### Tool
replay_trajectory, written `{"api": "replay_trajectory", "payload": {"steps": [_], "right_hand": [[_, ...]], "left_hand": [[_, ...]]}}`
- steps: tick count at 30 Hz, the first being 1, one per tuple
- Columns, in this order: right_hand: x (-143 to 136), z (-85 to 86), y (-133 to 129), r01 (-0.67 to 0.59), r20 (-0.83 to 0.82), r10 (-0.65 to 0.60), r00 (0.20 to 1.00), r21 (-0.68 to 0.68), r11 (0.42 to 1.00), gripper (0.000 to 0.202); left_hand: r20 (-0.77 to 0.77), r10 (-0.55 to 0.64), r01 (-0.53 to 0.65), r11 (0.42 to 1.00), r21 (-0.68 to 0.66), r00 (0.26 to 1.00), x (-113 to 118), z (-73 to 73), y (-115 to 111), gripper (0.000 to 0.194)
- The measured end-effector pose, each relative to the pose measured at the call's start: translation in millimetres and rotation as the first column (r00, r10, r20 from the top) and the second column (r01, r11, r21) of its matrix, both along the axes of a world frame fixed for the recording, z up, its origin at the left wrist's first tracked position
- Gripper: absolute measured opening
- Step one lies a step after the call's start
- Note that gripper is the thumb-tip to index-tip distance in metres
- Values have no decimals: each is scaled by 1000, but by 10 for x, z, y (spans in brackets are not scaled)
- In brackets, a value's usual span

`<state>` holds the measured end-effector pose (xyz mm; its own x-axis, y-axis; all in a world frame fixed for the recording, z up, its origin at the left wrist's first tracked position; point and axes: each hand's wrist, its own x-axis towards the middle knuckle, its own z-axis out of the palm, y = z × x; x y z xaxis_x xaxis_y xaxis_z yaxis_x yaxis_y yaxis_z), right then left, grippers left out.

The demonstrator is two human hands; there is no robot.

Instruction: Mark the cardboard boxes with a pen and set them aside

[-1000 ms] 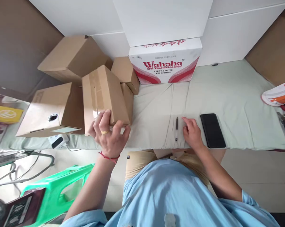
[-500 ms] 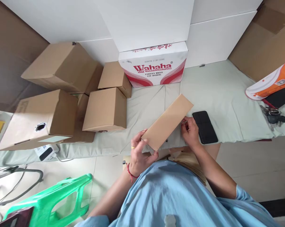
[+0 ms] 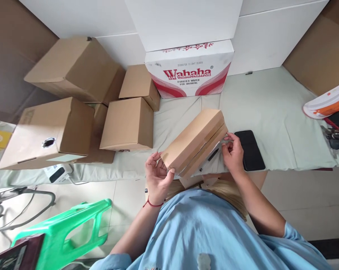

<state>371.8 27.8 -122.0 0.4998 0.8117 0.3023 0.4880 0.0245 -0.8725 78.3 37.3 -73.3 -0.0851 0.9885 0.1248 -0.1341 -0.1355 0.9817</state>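
A long, narrow brown cardboard box point(image 3: 192, 138) is tilted above the cloth-covered table, its taped seam facing me. My left hand point(image 3: 157, 179) grips its lower left corner, thumb on the near side and fingers behind. At the opposite end, my right hand point(image 3: 233, 152) is closed, fingertips pinching the box's right corner; part of that contact is hidden. Beneath the box, a dark pen-like stick point(image 3: 213, 155) lies on the cloth, partly covered, with a whitish edge beside it. A black phone point(image 3: 249, 150) lies just right of my right hand.
Several brown cartons point(image 3: 127, 122) stand at the left. A white and red water carton point(image 3: 190, 77) is against the back wall. An orange and white container point(image 3: 328, 101) and keys point(image 3: 338, 138) are at far right. A green stool point(image 3: 65, 228) stands on the floor at lower left.
The box has been turned so that its taped long side faces me, where before only one flat face showed. The dark stick beneath it has come into view. Both hands remain at its ends.
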Motion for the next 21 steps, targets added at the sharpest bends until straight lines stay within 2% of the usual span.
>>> {"api": "replay_trajectory", "payload": {"steps": [6,11,13,16,18,21], "right_hand": [[22,-35,-12,22,-180,-15,984,36,999,63],[75,164,-142,-60,-373,101,922,120,991,60],[87,273,-211,-88,-379,141,915,155,984,62],[81,398,-289,-142,-302,188,935,170,975,66],[66,441,-319,-179,-256,219,942,169,969,68],[50,445,-345,-192,-260,235,937,181,965,67]], "left_hand": [[49,-60,66,990,-122,997,-19,-23,33,57],[115,-94,118,967,-224,989,-82,-69,31,53],[167,-113,153,955,-255,980,-96,-49,31,55],[273,-126,210,930,-302,954,-93,14,44,55],[332,-120,232,918,-322,936,-84,57,57,56],[329,-109,223,917,-332,938,-76,98,64,60]]}}
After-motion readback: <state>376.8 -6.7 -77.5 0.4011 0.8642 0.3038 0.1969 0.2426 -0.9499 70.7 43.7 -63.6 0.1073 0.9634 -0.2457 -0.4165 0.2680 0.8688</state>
